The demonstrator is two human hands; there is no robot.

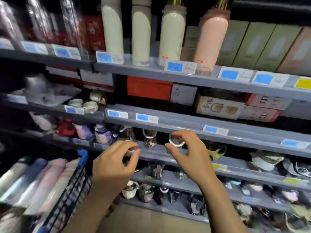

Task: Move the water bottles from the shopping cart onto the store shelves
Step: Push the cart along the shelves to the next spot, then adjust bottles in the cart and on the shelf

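Several tall water bottles (42,179) in pastel colours lie in the shopping cart (74,187) at the lower left. On the top shelf (151,71) stand cream bottles (112,29) and a pink bottle (212,39). My left hand (114,167) and my right hand (190,153) hover in mid-air in front of the middle shelves, fingers loosely curled, holding nothing. Both hands are right of the cart and below the shelf with the bottles.
Boxed goods (259,46) fill the top shelf's right end. Red and beige boxes (149,88) sit on the second shelf. Mugs and cups (149,138) crowd the lower shelves. The cart's blue handle corner (83,154) is just left of my left hand.
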